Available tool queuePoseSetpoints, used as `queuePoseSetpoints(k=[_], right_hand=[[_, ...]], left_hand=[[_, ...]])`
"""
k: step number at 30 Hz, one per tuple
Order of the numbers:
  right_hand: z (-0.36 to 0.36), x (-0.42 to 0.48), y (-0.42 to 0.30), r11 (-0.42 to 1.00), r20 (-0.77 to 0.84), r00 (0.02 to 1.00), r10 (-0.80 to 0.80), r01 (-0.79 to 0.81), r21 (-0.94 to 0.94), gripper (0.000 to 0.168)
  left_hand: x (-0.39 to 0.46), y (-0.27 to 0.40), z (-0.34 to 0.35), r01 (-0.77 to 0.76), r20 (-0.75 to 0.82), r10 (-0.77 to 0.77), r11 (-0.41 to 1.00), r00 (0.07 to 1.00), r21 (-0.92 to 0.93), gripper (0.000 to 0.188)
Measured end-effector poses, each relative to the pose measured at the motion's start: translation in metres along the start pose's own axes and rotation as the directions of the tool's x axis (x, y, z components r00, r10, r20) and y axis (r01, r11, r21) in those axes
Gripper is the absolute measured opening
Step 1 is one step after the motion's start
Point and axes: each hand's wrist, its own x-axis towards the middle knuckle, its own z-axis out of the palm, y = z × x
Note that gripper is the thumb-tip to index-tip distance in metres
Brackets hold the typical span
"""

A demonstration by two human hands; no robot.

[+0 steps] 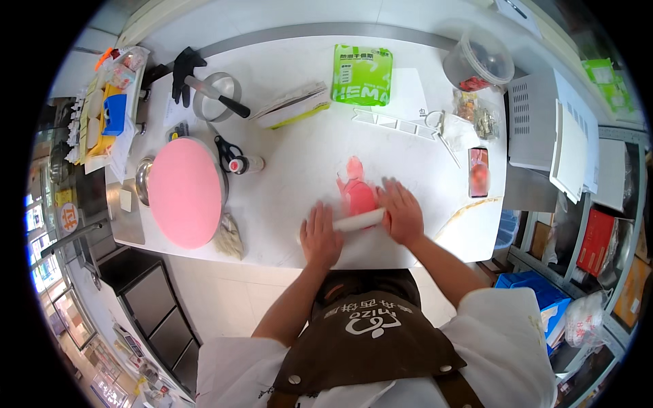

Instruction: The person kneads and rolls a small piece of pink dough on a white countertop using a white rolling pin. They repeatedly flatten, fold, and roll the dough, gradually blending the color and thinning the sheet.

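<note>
A white rolling pin (358, 221) lies across the lower edge of a flattened piece of pink-red fondant or dough (360, 198) on the white table. My left hand (322, 235) rests on the pin's left end, fingers stretched forward. On its right end lies my right hand (401, 213), slightly blurred. Both palms press on the pin, without a clear finger wrap. A smaller, paler pink piece (355, 167) adjoins the far end of the flattened one. Left of my hands stands a round pink-topped disc, possibly a covered cake (184, 194).
Scissors (228, 153), a small bottle (247, 164), a metal ring (218, 97) and a black glove (186, 74) are at the left. A green bag (362, 75) lies at the back. A phone (478, 172) and a clear tub (478, 64) are at the right.
</note>
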Motion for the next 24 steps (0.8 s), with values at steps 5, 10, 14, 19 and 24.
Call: queuePoseSetpoints(k=[5,10,14,19,24], right_hand=[[0.023,0.071,0.03,0.994,-0.116,0.991,-0.063,0.052,-0.093,0.057],[0.015,0.103,0.029,0.995,-0.22,0.972,-0.088,0.075,-0.064,0.057],[0.026,0.053,0.031,0.994,-0.094,0.992,-0.087,0.094,0.065,0.056],[0.01,0.028,0.021,0.995,-0.025,0.995,-0.1,0.101,0.016,0.051],[0.013,0.121,0.031,0.991,-0.149,0.981,-0.127,0.117,-0.071,0.051]], left_hand=[[0.07,-0.024,-0.021,-0.164,-0.077,0.17,0.983,0.982,0.079,0.072],[0.116,-0.01,-0.06,-0.04,-0.234,0.098,0.97,0.967,0.239,0.068],[0.014,-0.01,0.009,0.04,-0.131,-0.03,0.996,0.991,0.076,0.076],[-0.008,0.002,0.011,-0.092,-0.262,0.101,0.995,0.96,0.045,0.079],[0.107,-0.027,-0.042,-0.13,-0.209,0.176,0.967,0.962,0.218,0.07]])
